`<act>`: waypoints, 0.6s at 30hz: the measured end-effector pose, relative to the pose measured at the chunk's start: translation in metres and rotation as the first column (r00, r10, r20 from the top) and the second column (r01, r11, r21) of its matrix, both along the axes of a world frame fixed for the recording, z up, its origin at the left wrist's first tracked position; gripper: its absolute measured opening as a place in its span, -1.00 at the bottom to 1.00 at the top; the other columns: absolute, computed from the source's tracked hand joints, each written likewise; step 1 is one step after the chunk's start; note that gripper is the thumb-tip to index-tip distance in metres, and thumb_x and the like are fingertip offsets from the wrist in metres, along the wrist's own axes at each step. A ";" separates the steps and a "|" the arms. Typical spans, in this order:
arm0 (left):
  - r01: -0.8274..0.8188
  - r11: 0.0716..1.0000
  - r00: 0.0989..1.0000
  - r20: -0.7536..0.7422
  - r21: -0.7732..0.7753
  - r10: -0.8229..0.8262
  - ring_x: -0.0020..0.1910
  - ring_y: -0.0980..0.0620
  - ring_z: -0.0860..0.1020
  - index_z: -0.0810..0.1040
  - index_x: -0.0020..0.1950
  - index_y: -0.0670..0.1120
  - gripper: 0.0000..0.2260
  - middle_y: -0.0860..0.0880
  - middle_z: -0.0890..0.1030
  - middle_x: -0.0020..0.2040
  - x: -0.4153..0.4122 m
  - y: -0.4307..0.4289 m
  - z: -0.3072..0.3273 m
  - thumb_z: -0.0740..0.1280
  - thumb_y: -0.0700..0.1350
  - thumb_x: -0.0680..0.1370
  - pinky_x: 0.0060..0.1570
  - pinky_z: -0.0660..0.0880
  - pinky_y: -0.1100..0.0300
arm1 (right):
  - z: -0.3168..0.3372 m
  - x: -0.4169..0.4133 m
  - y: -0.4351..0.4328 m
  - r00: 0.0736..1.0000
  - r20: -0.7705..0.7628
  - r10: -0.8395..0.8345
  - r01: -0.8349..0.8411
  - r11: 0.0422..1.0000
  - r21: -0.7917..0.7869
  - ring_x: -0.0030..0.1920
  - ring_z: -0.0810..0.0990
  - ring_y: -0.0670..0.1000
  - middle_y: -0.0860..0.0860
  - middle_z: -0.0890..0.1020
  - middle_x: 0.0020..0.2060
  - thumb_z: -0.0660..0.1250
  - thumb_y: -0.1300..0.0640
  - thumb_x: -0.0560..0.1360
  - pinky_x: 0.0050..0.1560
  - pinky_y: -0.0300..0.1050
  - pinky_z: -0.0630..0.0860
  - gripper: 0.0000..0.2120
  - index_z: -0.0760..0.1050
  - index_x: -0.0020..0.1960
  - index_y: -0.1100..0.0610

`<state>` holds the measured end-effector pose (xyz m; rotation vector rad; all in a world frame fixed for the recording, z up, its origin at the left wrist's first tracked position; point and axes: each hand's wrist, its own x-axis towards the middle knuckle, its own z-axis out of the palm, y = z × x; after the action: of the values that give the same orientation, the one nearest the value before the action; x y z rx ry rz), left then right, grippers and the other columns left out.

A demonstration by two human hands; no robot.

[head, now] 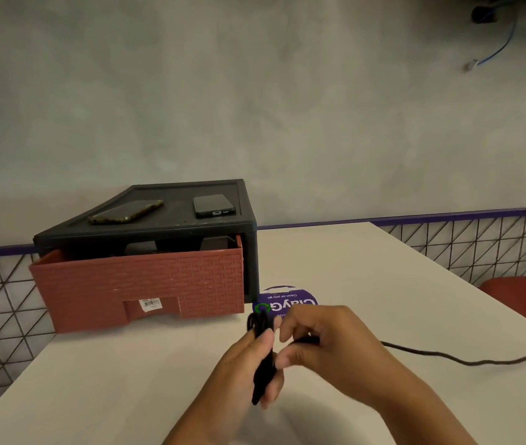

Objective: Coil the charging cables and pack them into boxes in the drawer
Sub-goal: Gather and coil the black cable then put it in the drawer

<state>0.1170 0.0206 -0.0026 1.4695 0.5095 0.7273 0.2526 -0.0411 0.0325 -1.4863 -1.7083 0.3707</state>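
My left hand [249, 364] grips a bundle of coiled black charging cable [263, 370] over the white table, loops sticking up above the thumb. My right hand [322, 342] is close beside it, its fingers curled round a strand of the same cable at the coil. The loose end of the cable [467, 360] trails right across the table to the frame's edge. Behind and to the left, the red brick-pattern drawer [146, 284] stands pulled partly out of its black cabinet [249, 252]. Dark boxes show dimly inside it.
Two phones [127, 211] [213, 205] lie on top of the cabinet. A round purple sticker [287, 303] is on the white table [367, 284] behind my hands. A red chair [525, 300] sits at the right, a wire-grid fence behind the table.
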 end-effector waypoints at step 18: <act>0.236 0.933 0.956 0.235 -0.271 -0.173 -0.70 0.14 0.13 0.49 -0.40 -0.11 -0.57 0.07 0.17 -0.67 -0.009 -0.007 0.007 0.59 0.16 0.09 -0.47 0.37 0.20 | -0.027 -0.015 0.023 0.895 -0.439 -0.073 0.136 0.984 0.115 -0.50 0.33 -0.14 -0.12 0.36 -0.58 -0.01 -0.39 0.36 -0.43 -0.31 0.32 -0.36 0.33 -0.37 0.21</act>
<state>0.1075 0.0141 0.0044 1.1298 0.2832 0.6001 0.2377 -0.0178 0.0055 -1.2700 -1.2666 0.4720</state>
